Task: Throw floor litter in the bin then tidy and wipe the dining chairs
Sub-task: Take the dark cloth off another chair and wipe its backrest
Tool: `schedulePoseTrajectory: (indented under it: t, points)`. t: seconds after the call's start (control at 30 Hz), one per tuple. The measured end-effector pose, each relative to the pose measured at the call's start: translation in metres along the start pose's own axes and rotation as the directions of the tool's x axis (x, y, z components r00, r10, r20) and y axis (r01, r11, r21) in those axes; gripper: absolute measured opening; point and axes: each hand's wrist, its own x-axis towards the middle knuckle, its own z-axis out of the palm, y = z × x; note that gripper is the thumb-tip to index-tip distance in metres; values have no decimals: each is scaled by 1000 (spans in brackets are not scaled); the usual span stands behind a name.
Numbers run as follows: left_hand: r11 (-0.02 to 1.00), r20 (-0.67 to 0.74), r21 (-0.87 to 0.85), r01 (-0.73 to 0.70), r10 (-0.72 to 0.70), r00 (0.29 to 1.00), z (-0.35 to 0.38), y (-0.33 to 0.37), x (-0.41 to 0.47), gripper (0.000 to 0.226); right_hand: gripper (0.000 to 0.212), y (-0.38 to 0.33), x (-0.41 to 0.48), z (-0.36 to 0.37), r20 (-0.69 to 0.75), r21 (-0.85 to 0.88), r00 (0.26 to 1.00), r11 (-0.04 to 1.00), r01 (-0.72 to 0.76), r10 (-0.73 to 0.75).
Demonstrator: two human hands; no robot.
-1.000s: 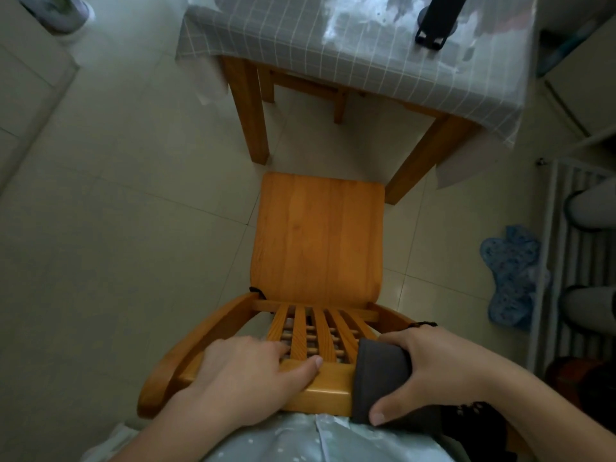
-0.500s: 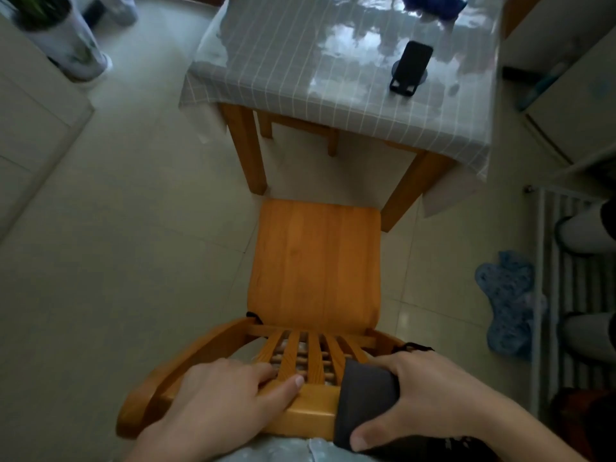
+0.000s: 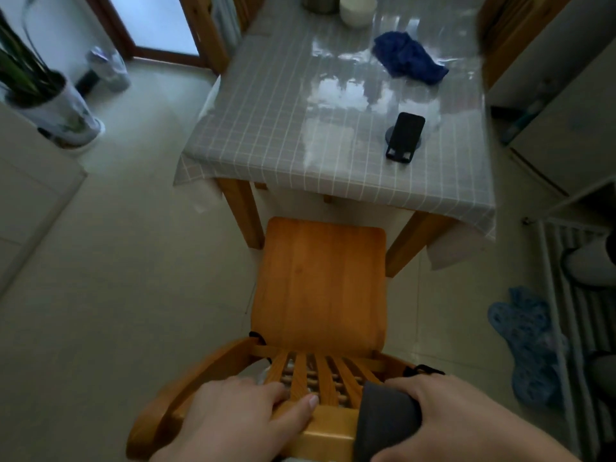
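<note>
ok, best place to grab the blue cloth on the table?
Pinch the raised bunched folds at the middle of the blue cloth, coming straight down from above. It lies crumpled in a loose heap on the table, so the top ridges stand up; its edges lie flat on the slick cover.

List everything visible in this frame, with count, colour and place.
chair: 1, orange wood, front of seat at the table edge
table: 1, grey checked cover, ahead
phone: 1, black, propped on a stand, table right
blue cloth: 1, crumpled, table far right
bowl: 1, white, table far end
metal pot: 1, beside the bowl, cut off by the frame
plant pot: 1, white, floor left
bin: 1, clear liner, floor far left
slippers: blue, floor right, count unclear
grey cloth: 1, over the chair's top rail
left hand: on the top rail
right hand: pressing the grey cloth
</note>
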Motion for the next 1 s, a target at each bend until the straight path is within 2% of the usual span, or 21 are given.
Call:
schedulePoseTrajectory:
  t: [0.1,0.17,0.2,0.27,0.37,0.47,0.67,0.77,0.9,1.0]
  points:
    - [997,-50,-62,-36,32,998,-37,-10,23,75,59,-14,22,-35,9,14,999,999,-32,32]
    - [999,9,3,-45,45,999,-62,-19,42,69,47,-20,42,-54,28,-1,998,998,-59,59]
    - [999,5,-18,-49,49,999,-72,-20,48,66,41,-20,52,-63,49,-14,996,997,-77,78]
    - [997,16,-13,-72,72,997,-90,-21,60,63,39,-12,61,-74,55,15,994,996,-92,91]
    - [996,53,-6,-94,94,994,-109,-18,76,61,41,-8,74,-102,65,89,986,983,-160,154]
    - [995,44,6,-99,99,994,-126,-10,92,58,48,-1,78,-124,128,132,989,987,-90,73]
    - [992,3,84,-99,99,995,-139,15,133,76,64,28,86,-148,56,247,998,968,-49,37]
    - [994,-7,81,-78,79,997,-140,29,146,75,65,41,84,-163,9,229,999,972,-45,44]
    - [997,-19,33,-75,76,997,-147,46,155,68,73,55,83,-185,24,179,999,983,-35,31]
    - [995,-47,37,-90,92,995,-153,54,167,73,70,63,89,-201,28,162,999,986,-38,34]
